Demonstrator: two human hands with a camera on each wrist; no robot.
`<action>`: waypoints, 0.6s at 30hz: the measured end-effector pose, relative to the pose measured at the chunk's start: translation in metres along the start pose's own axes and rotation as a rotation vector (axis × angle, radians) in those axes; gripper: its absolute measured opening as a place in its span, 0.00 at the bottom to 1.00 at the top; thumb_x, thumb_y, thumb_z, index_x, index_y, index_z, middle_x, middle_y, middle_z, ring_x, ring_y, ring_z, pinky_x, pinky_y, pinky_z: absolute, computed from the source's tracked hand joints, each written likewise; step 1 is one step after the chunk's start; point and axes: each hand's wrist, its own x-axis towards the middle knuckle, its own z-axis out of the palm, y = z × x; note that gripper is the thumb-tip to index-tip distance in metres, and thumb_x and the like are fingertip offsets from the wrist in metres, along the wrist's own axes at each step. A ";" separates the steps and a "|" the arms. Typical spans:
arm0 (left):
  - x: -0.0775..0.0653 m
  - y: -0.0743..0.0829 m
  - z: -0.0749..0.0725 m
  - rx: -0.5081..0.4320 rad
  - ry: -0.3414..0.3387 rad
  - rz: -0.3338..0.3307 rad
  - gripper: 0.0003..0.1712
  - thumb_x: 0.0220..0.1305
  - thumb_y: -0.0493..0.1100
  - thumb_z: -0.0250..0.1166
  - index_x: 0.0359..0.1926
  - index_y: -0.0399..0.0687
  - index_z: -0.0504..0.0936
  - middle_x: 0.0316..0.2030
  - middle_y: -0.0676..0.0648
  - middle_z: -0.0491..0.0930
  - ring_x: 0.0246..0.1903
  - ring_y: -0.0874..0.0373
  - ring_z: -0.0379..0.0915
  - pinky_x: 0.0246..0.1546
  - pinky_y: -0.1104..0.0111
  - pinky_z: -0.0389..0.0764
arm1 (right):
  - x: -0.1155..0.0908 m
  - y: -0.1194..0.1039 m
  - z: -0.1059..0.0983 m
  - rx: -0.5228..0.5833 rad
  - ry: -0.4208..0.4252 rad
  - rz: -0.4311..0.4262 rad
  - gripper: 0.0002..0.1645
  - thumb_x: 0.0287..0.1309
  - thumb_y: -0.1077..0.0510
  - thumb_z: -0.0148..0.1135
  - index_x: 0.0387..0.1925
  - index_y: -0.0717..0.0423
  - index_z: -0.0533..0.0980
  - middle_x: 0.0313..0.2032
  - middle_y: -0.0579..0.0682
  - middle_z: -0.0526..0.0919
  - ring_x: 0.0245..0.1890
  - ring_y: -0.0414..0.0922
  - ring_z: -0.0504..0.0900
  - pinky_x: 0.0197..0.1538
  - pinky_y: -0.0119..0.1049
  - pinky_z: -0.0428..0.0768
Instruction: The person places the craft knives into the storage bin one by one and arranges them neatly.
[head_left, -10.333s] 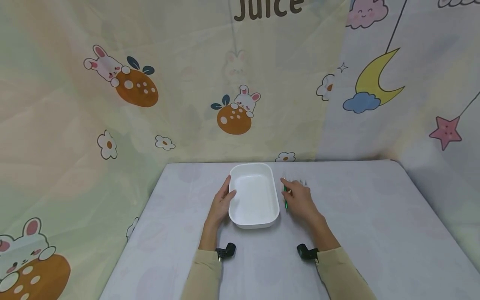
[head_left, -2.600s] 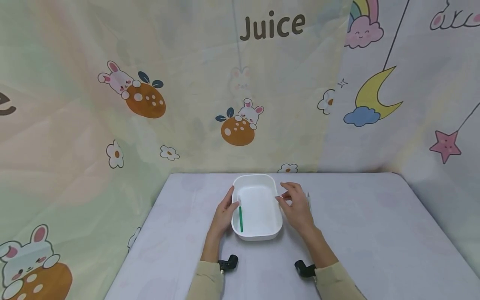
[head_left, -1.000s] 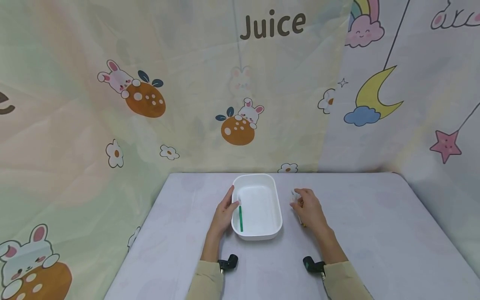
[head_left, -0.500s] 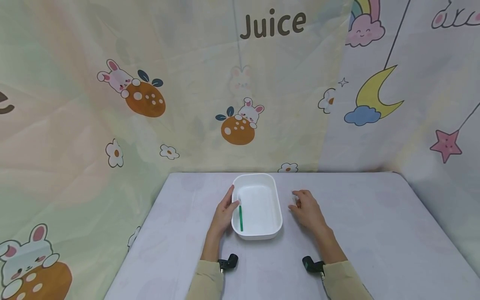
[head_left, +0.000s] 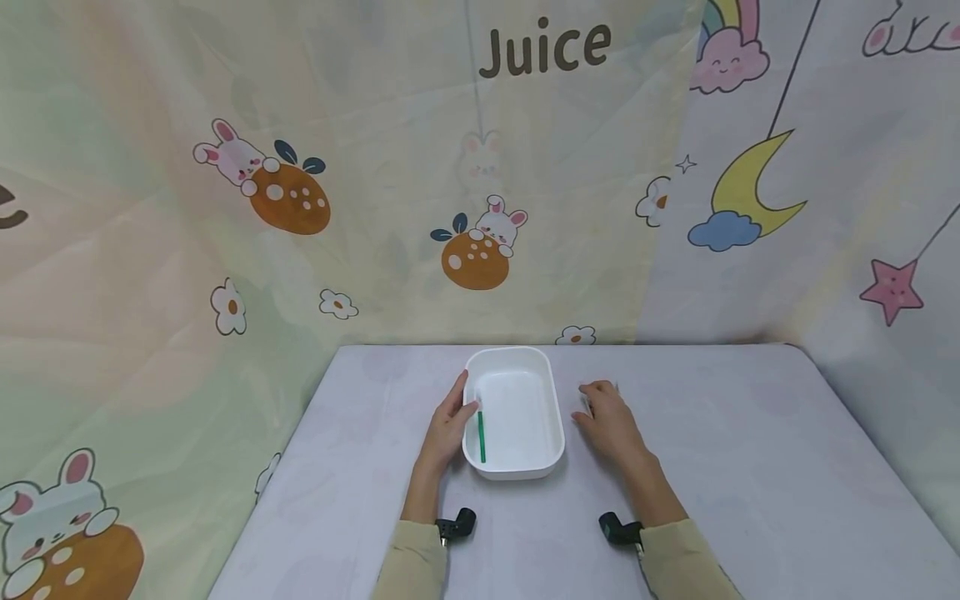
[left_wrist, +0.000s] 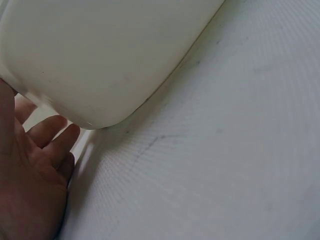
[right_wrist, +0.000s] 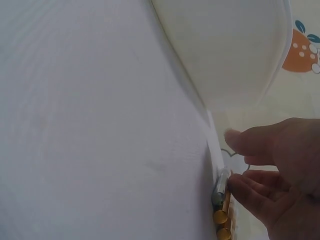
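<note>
Nearest are two beige sleeves (head_left: 411,560) over the white table (head_left: 337,508). The left hand (head_left: 446,429) grips the white tray (head_left: 523,408) at its left side, thumb over the rim; inside, along this side, lies a green stick (head_left: 482,437). The right hand (head_left: 613,427), at the tray's other side, keeps thumb apart from fingers; these seem to touch slender gold-ended pieces (right_wrist: 221,216), although dimly seen. Farthest is a printed backdrop (head_left: 382,150).
</note>
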 end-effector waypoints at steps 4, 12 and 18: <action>0.000 0.000 0.000 0.002 -0.003 0.006 0.36 0.77 0.45 0.58 0.81 0.65 0.59 0.80 0.62 0.56 0.82 0.60 0.47 0.82 0.54 0.51 | 0.001 0.000 0.001 -0.038 0.004 -0.023 0.34 0.64 0.58 0.71 0.68 0.67 0.73 0.66 0.68 0.73 0.67 0.65 0.75 0.69 0.60 0.76; 0.002 -0.002 -0.001 -0.003 -0.003 -0.003 0.35 0.78 0.44 0.57 0.81 0.65 0.59 0.80 0.63 0.55 0.82 0.60 0.46 0.82 0.54 0.49 | 0.004 -0.004 0.005 -0.106 -0.028 -0.037 0.32 0.64 0.59 0.71 0.66 0.68 0.75 0.63 0.67 0.76 0.65 0.63 0.76 0.67 0.59 0.78; 0.004 -0.004 -0.001 -0.003 -0.002 -0.009 0.36 0.78 0.43 0.56 0.81 0.65 0.59 0.80 0.62 0.55 0.82 0.61 0.46 0.82 0.55 0.50 | 0.007 -0.012 0.009 -0.174 -0.079 -0.042 0.29 0.64 0.60 0.71 0.64 0.67 0.77 0.62 0.66 0.77 0.64 0.62 0.78 0.66 0.57 0.79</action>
